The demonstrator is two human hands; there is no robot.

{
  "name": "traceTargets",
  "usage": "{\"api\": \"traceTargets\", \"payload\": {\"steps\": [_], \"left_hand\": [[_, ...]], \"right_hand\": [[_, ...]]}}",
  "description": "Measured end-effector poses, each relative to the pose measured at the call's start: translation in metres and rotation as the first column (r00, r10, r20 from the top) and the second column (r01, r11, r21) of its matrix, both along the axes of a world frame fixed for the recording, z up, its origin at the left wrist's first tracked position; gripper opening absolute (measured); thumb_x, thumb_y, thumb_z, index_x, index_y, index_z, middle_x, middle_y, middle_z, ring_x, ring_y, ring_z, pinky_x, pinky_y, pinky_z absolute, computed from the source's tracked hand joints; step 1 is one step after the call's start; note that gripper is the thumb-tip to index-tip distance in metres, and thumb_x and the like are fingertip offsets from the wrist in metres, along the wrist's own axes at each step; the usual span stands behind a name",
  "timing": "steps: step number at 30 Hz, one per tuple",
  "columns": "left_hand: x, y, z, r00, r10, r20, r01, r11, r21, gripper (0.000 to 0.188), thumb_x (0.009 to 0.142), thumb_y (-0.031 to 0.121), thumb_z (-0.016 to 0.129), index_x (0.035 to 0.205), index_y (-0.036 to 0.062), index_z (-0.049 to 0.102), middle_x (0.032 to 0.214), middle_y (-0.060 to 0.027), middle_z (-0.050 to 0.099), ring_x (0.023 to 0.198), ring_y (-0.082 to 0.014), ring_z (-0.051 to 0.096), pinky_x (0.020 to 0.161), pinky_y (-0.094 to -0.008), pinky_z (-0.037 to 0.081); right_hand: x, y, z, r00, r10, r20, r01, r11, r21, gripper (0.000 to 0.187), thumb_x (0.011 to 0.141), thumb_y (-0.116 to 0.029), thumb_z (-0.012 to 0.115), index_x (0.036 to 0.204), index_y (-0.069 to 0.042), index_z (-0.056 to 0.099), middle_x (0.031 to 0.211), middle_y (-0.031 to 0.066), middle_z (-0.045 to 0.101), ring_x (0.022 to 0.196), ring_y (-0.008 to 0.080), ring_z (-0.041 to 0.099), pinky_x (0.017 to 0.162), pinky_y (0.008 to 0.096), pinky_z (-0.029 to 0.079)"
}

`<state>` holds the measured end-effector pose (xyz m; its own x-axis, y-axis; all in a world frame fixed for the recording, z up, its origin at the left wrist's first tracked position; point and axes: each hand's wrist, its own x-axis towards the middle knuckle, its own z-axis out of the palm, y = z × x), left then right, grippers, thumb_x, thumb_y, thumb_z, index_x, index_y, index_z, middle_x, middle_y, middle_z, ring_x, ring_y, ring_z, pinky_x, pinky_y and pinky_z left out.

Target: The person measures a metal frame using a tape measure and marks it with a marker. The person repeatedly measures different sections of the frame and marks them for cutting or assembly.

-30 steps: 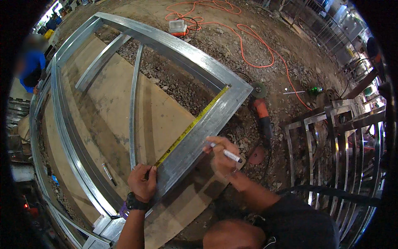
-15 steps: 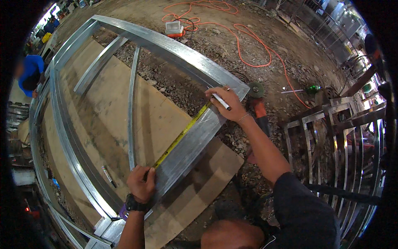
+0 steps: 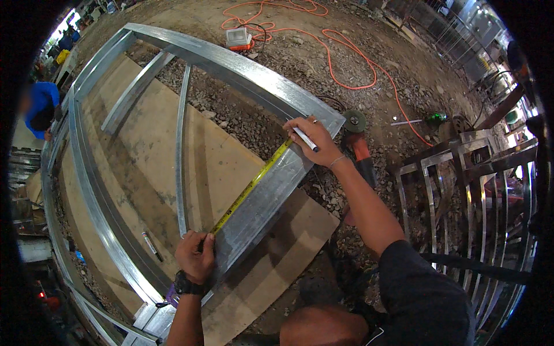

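A yellow tape measure (image 3: 251, 185) lies stretched along the inner edge of a wide galvanized steel bar (image 3: 262, 202), part of a large curved metal frame. At the near end of the strip, my left hand (image 3: 195, 254) is closed, pinching the tape between thumb and fingers. My right hand (image 3: 314, 141) rests on the bar's far end, by the corner of the frame. Its fingers are closed around a white marker (image 3: 306, 140) and press at the tape's far end; the marker's tip is hidden by the fingers.
An angle grinder (image 3: 360, 144) lies just beyond the frame's right corner. Brown board (image 3: 144, 138) lies beneath the frame, with another marker (image 3: 152, 246) on it. An orange cord (image 3: 330, 63) and a work light (image 3: 238, 39) are on the gravel. A person in blue (image 3: 41, 104) is at far left.
The whole view has shifted slightly. Both my hands keep their places along the tape, and the marker stays in my right hand.
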<state>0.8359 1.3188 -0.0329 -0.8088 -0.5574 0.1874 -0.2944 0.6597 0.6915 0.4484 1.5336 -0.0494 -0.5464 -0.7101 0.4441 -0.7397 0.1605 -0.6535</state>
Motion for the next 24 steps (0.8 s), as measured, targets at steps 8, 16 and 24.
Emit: {"api": "traceTargets", "payload": {"steps": [8,16,24], "left_hand": [[-0.0012,0.0001,0.0000,1.000,-0.013,0.006,0.013,0.997,-0.078,0.013,0.093,0.013,0.078,0.085,0.0047,0.073,0.075,-0.0138,0.059,0.070,-0.0338,0.062,0.065,-0.0426,0.047],[-0.0012,0.0013,0.0015,1.000,0.009,0.028,-0.007,0.998,-0.065,0.013,0.093,0.013,0.079,0.085,0.0054,0.073,0.075,-0.0130,0.060,0.070,-0.0338,0.062,0.065,-0.0423,0.048],[-0.0007,0.0011,0.0004,1.000,0.008,0.026,-0.007,0.998,-0.061,0.013,0.093,0.014,0.078,0.085,0.0058,0.073,0.075,-0.0130,0.060,0.070,-0.0341,0.062,0.066,-0.0424,0.048]], "right_hand": [[-0.0003,-0.0001,0.0020,0.999,0.009,-0.041,-0.010,1.000,-0.029,0.019,0.100,-0.004,0.065,0.117,-0.013,0.069,0.107,0.0056,0.075,0.095,0.0302,0.066,0.093,0.0408,0.046],[0.0004,0.0005,0.0027,1.000,0.016,0.001,-0.016,1.000,-0.001,0.020,0.100,-0.002,0.065,0.116,-0.013,0.069,0.106,0.0057,0.075,0.098,0.0294,0.068,0.094,0.0397,0.045],[0.0001,-0.0005,0.0024,0.999,0.020,-0.028,-0.021,0.999,-0.042,0.021,0.098,-0.002,0.068,0.116,-0.013,0.070,0.105,0.0065,0.076,0.091,0.0317,0.069,0.091,0.0401,0.046]]}}
